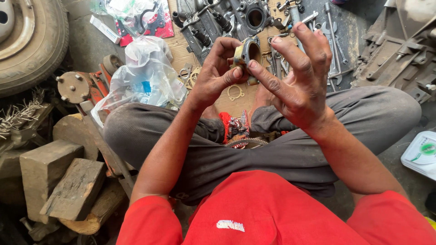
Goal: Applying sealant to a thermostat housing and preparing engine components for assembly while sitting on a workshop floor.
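Above my crossed legs, going left to right, I see my left hand (217, 75) curled tight around a small metal ring-shaped housing (249, 53), fingers clamped on its rim. Touching that part, my right hand (295, 77) pinches its near edge with thumb and forefinger, the other fingers fanned upward, with wrenches (334, 43) lying beyond on the ground

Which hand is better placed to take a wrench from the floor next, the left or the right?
Probably the right hand. Only its thumb and forefinger touch the metal ring part, other fingers spread free, and the wrenches lie beyond it. The left hand has its grip wrapped around the part.
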